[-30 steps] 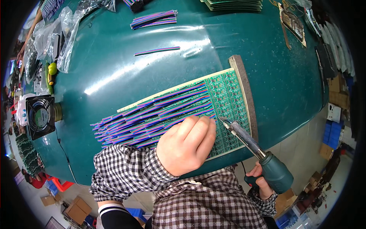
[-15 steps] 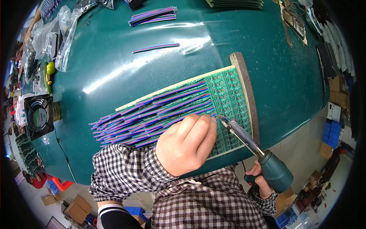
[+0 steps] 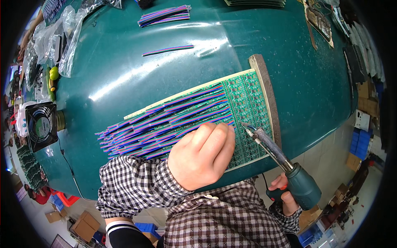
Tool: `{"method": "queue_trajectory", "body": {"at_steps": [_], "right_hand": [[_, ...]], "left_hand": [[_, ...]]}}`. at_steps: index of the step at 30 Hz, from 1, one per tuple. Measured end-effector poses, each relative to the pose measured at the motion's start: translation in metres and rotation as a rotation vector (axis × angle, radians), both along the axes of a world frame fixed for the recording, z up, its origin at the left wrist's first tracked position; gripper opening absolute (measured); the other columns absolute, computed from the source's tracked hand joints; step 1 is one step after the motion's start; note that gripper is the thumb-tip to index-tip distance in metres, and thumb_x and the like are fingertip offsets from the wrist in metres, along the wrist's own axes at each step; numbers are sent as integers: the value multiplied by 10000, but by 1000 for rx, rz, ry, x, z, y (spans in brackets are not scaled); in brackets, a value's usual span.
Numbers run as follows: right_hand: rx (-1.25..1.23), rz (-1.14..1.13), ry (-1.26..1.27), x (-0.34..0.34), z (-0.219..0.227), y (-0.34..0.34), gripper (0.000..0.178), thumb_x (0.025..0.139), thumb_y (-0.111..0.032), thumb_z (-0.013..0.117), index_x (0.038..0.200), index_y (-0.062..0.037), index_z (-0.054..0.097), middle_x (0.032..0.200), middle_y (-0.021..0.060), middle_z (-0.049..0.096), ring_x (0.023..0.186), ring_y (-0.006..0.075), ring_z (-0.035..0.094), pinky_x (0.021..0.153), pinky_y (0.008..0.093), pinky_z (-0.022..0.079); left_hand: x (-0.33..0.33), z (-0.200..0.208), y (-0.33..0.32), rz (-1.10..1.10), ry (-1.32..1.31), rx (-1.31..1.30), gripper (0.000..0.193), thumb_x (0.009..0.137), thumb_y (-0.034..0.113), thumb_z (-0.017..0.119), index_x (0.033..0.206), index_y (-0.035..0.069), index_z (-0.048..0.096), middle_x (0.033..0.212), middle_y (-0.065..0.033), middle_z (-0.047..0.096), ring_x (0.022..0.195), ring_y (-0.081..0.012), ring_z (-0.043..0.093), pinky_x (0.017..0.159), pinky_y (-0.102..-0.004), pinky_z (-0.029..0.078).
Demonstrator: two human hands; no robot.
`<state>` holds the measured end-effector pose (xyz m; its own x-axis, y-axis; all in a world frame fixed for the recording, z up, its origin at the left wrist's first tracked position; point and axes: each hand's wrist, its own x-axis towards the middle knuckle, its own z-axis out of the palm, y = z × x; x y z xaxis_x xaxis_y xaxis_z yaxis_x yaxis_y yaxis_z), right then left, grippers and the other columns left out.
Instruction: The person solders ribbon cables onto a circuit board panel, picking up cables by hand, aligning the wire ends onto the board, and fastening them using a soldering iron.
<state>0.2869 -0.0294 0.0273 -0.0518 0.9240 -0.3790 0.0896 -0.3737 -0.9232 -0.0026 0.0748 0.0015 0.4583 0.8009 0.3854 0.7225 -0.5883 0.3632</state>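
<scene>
My left hand [image 3: 202, 155] is closed in a pinch over the green circuit board panel [image 3: 248, 105]. A short multicoloured ribbon cable [image 3: 230, 122] shows at its fingertips, though most of the grip is hidden. Rows of red, blue and black ribbon cables [image 3: 165, 120] lie across the panel's left part, their ends trailing off its left edge. Low on the right, my right hand [image 3: 284, 193] is wrapped round the green handle of a soldering iron [image 3: 275, 155]. The iron's tip points up and left, just right of my left fingertips, over the bare board rows.
A brown bar [image 3: 266, 101] runs along the panel's right edge. Further back lie a single ribbon cable [image 3: 167, 50] and a bundle of cables [image 3: 164, 16]. A small black fan [image 3: 41, 127] stands at the left, near plastic bags [image 3: 68, 39].
The soldering iron's tip has drawn slightly right, away from my left fingertips, and its handle has shifted a little right with my right hand. My left hand keeps its pinch.
</scene>
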Motion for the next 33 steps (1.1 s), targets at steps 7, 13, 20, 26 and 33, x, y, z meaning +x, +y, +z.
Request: {"method": "queue_trajectory", "body": {"at_steps": [7, 13, 20, 26, 33], "right_hand": [[-62, -9, 40, 6, -1, -5, 691, 886, -343, 793, 1338, 104, 521, 959, 80, 599, 894, 250, 630, 792, 420, 602], [-67, -63, 38, 4, -6, -12, 726, 883, -340, 798, 1369, 107, 495, 952, 71, 595, 900, 247, 631, 829, 435, 598], [4, -150, -40, 3, -13, -17, 847, 769, -295, 944, 1323, 108, 446, 833, 170, 717, 749, 248, 725, 750, 424, 634], [-20, -148, -28, 2, -12, -18, 896, 770, -293, 943, 1354, 97, 387, 833, 167, 716, 775, 251, 729, 804, 434, 627], [8, -127, -49, 3, -13, -20, 914, 769, -266, 944, 1371, 73, 346, 874, 164, 716, 806, 252, 730, 837, 435, 620]], "left_hand": [[-2, -8, 1, -27, 16, 74, 394, 683, 104, 667, 1037, -65, 693, 1008, -113, 617, 844, -204, 620, 659, -278, 528], [-1, -8, 1, -7, 22, 96, 382, 687, 102, 669, 1032, -61, 695, 996, -111, 619, 855, -205, 628, 665, -280, 535], [1, -1, 1, -13, 17, 8, 384, 672, 78, 687, 1027, -61, 729, 1000, -119, 645, 842, -235, 652, 683, -324, 565], [-1, -10, 2, -19, 29, 91, 359, 676, 112, 662, 1002, -33, 693, 988, -94, 620, 862, -204, 622, 660, -279, 517], [0, -11, 3, -20, 21, 115, 349, 651, 110, 665, 969, -31, 693, 989, -94, 619, 853, -203, 615, 662, -280, 514]]}}
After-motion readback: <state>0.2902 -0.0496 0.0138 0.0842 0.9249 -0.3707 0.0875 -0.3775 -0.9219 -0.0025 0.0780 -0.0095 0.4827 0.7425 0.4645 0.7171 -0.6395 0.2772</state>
